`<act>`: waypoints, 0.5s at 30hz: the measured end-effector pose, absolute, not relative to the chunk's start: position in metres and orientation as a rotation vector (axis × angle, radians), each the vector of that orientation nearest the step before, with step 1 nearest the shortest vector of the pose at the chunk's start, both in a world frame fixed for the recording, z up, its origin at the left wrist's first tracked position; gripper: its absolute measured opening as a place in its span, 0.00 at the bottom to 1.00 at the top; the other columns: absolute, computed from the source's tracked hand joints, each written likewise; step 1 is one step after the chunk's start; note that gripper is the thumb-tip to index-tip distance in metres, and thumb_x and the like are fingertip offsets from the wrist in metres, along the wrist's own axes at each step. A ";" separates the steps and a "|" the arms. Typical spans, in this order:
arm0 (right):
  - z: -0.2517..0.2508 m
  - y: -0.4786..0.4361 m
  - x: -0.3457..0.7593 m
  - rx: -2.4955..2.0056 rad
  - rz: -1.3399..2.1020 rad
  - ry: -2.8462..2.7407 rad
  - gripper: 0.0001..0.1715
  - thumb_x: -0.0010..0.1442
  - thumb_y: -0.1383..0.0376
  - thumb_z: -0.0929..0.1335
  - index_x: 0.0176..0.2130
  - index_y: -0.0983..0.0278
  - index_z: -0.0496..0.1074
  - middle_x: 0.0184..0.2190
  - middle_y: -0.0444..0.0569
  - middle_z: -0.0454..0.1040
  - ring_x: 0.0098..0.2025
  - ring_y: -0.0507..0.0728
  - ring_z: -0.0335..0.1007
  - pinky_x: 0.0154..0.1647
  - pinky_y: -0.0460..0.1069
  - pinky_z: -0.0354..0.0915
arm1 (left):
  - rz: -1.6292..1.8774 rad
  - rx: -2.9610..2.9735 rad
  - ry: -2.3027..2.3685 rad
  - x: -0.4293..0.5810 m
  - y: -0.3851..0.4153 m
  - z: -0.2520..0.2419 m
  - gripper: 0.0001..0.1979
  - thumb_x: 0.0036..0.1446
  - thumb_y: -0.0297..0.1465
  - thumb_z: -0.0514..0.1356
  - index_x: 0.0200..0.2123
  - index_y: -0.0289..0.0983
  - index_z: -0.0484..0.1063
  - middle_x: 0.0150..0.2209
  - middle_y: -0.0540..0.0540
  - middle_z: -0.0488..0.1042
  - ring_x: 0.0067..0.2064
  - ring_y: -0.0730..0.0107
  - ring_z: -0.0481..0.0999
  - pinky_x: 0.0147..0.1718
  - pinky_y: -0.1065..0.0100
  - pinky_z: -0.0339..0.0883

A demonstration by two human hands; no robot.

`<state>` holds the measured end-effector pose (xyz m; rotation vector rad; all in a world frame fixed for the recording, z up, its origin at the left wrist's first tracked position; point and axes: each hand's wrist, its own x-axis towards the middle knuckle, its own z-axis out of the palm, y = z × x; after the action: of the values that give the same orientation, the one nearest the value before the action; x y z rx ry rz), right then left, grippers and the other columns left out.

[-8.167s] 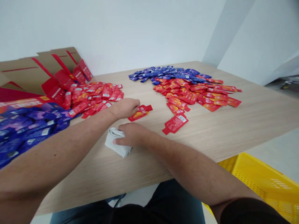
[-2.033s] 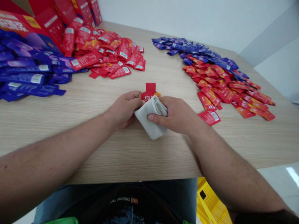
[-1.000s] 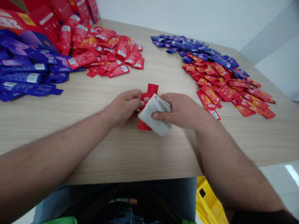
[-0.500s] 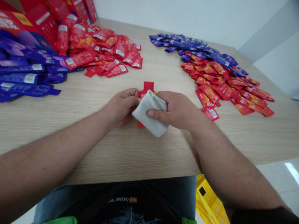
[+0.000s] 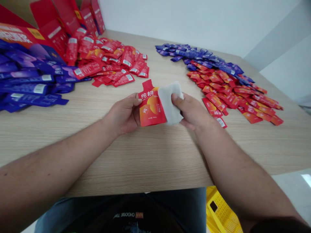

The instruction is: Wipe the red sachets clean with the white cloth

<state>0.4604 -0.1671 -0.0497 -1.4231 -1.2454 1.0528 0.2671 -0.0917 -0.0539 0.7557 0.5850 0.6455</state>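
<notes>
A red pouch [image 5: 150, 106] with an orange picture and white characters is raised a little above the wooden table [image 5: 145, 155], its printed face toward me. My left hand [image 5: 123, 114] pinches its left edge, thumb on the front. My right hand [image 5: 191, 111] grips a folded white cloth [image 5: 169, 101] and holds it against the pouch's right side.
A heap of red pouches [image 5: 109, 60] and blue pouches [image 5: 26, 81] lies at the left, beside red cartons [image 5: 60, 22]. Rows of red pouches [image 5: 230, 94] and blue pouches [image 5: 199, 56] lie at the right. A yellow crate [image 5: 221, 213] sits below the table edge.
The pouch has been lifted off the table and turned face up toward me. The cloth has slid from on top of the pouch to its right side.
</notes>
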 end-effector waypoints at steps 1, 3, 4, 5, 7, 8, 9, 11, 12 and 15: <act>-0.052 -0.169 0.455 -1.365 1.123 -1.242 0.37 0.57 0.36 0.65 0.51 0.60 0.70 0.43 0.52 0.79 0.43 0.60 0.77 0.35 0.52 0.71 | 0.655 0.763 0.594 0.268 -0.092 -0.056 0.06 0.50 0.24 0.60 0.33 0.37 0.67 0.30 0.49 0.75 0.31 0.70 0.76 0.36 0.65 0.74; -0.056 -0.172 0.445 -1.273 1.187 -1.250 0.35 0.57 0.38 0.67 0.50 0.60 0.70 0.43 0.51 0.79 0.43 0.59 0.77 0.37 0.51 0.71 | 0.636 0.801 0.623 0.269 -0.095 -0.060 0.06 0.52 0.27 0.63 0.31 0.37 0.66 0.27 0.50 0.73 0.28 0.71 0.75 0.33 0.66 0.73; -0.057 -0.173 0.441 -1.247 1.188 -1.263 0.33 0.57 0.39 0.68 0.49 0.61 0.70 0.43 0.51 0.79 0.43 0.59 0.77 0.38 0.51 0.71 | 0.618 0.828 0.633 0.270 -0.097 -0.061 0.08 0.52 0.29 0.64 0.32 0.38 0.66 0.26 0.51 0.73 0.27 0.71 0.74 0.32 0.66 0.73; -0.058 -0.175 0.439 -1.237 1.179 -1.285 0.32 0.56 0.41 0.70 0.49 0.61 0.70 0.43 0.50 0.79 0.42 0.59 0.76 0.38 0.51 0.71 | 0.603 0.859 0.638 0.272 -0.100 -0.062 0.10 0.51 0.30 0.66 0.33 0.38 0.67 0.25 0.51 0.72 0.27 0.70 0.74 0.31 0.65 0.73; -0.060 -0.176 0.437 -1.258 1.138 -1.342 0.30 0.56 0.43 0.71 0.47 0.61 0.71 0.41 0.50 0.79 0.39 0.58 0.76 0.37 0.50 0.70 | 0.616 0.920 0.648 0.275 -0.107 -0.062 0.14 0.48 0.31 0.69 0.35 0.39 0.67 0.26 0.52 0.73 0.27 0.70 0.75 0.32 0.65 0.72; -0.060 -0.176 0.438 -1.280 1.112 -1.372 0.30 0.56 0.43 0.71 0.47 0.61 0.71 0.40 0.49 0.79 0.38 0.57 0.76 0.36 0.50 0.70 | 0.641 0.945 0.657 0.276 -0.109 -0.062 0.15 0.47 0.31 0.69 0.36 0.39 0.68 0.27 0.52 0.74 0.28 0.70 0.75 0.32 0.65 0.72; -0.060 -0.176 0.439 -1.311 1.083 -1.403 0.30 0.56 0.43 0.71 0.46 0.61 0.71 0.39 0.48 0.79 0.37 0.57 0.75 0.36 0.50 0.69 | 0.667 0.969 0.666 0.278 -0.111 -0.062 0.16 0.46 0.30 0.70 0.36 0.39 0.68 0.27 0.53 0.74 0.28 0.71 0.74 0.32 0.66 0.72; -0.059 -0.175 0.442 -1.386 1.007 -1.458 0.30 0.56 0.42 0.71 0.46 0.62 0.71 0.37 0.48 0.79 0.36 0.57 0.75 0.35 0.50 0.68 | 0.705 1.014 0.678 0.278 -0.112 -0.063 0.15 0.45 0.29 0.70 0.35 0.39 0.68 0.28 0.53 0.75 0.27 0.73 0.73 0.30 0.68 0.71; -0.058 -0.175 0.443 -1.423 0.962 -1.473 0.30 0.57 0.42 0.70 0.45 0.62 0.71 0.37 0.48 0.78 0.36 0.57 0.74 0.35 0.50 0.68 | 0.719 1.026 0.679 0.278 -0.112 -0.063 0.13 0.46 0.28 0.69 0.34 0.39 0.68 0.27 0.53 0.74 0.27 0.73 0.73 0.29 0.69 0.70; -0.052 -0.174 0.445 -1.543 0.819 -1.476 0.30 0.57 0.41 0.69 0.45 0.62 0.72 0.38 0.48 0.79 0.38 0.58 0.74 0.36 0.50 0.67 | 0.754 1.003 0.631 0.275 -0.109 -0.063 0.06 0.51 0.28 0.64 0.30 0.38 0.68 0.25 0.53 0.72 0.25 0.74 0.71 0.26 0.71 0.69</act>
<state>0.4451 -0.1744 -0.0517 -1.5431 -1.4763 0.8189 0.2747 -0.1090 -0.0633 1.0025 0.6310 0.7542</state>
